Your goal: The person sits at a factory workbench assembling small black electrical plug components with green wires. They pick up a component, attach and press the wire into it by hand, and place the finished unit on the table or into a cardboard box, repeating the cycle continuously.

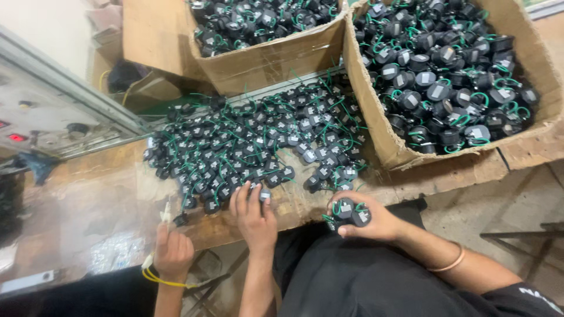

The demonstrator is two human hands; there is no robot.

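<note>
Your right hand (376, 222) sits at about five o'clock from the heap, fingers curled tight around a small cluster of black round parts (351, 212) with green wire loops. The cluster's long axis runs roughly from nine to three o'clock, and the parts' flat pale-labelled faces point up toward you. The green loops stick out toward twelve o'clock.

Your left hand (254, 217) lies flat at the six o'clock edge of the heap of parts (258, 141), fingers stretched toward twelve o'clock. The fingertips rest on one loose part (263, 192) at the heap's near rim; the hand is spread open and grips nothing that you can see.

The heap covers the worn wooden bench (88, 199), each part a short black puck with green wire, lying every which way with no shared direction.

At one o'clock stands a cardboard box (411, 155) full of the same parts; a second cardboard box (276, 58) sits at twelve o'clock.

At eight o'clock another person's hand (173, 252) holds a small pale tool with a yellow wire (158, 280) trailing beneath it, just beside one stray part (181, 219).
</note>
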